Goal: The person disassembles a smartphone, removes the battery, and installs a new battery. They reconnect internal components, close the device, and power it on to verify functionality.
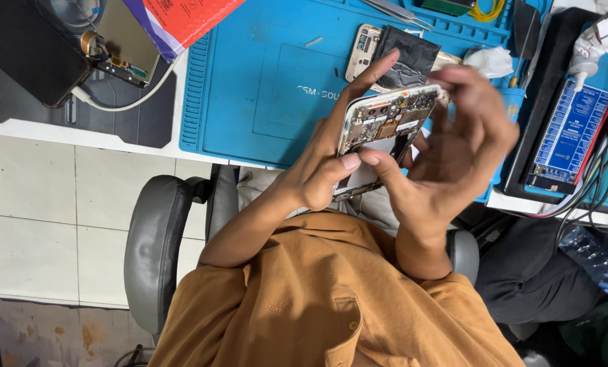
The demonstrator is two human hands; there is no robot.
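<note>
Back cover already off – the opened phone [384,129] (circuit board bare) is gripped in the left hand [324,166] above the blue mat [249,81] – right hand [453,143] pinching its edge; board still seated.

This is a phone repair workshop; a blue work mat [263,81] covers the bench, ribbed along its edges; on the mat lies a gold phone back [361,53] under a black pouch [407,51]; beyond them, at the mat's far edge, rest tweezers [396,11]; right of the mat stands a blue tester board [568,139] trailing cables [600,170]; left of the mat sits a bare screen panel [124,37].
</note>
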